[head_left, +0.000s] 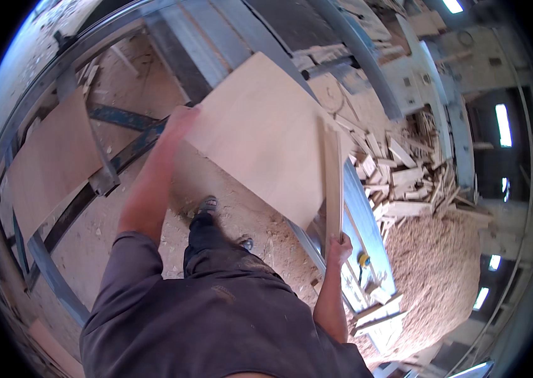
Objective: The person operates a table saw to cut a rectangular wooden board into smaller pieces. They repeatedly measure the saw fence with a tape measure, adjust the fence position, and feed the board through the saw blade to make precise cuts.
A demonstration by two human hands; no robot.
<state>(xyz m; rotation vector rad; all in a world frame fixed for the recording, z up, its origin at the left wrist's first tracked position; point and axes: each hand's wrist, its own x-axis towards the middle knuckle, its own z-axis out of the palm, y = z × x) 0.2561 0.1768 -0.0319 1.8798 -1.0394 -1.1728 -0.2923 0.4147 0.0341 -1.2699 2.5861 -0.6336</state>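
A large pale plywood panel (pixel 257 135) lies tilted in front of me, over the near end of a metal machine table (pixel 200 38). My left hand (pixel 181 120), smeared by motion, is closed on the panel's left corner. On the right, my right hand (pixel 340 249) grips the near end of a long, narrow wooden board (pixel 333 183). This board stands along the panel's right edge and hides part of it. Whether board and panel touch all along I cannot tell.
At left, another thin wooden sheet (pixel 55 160) rests on a metal frame (pixel 65 220). Several wood offcuts (pixel 405 176) are heaped at right beside a sawdust pile (pixel 436 264). A yellow knob (pixel 364 259) sits on the metal table near my right hand. Chips litter the floor (pixel 235 195).
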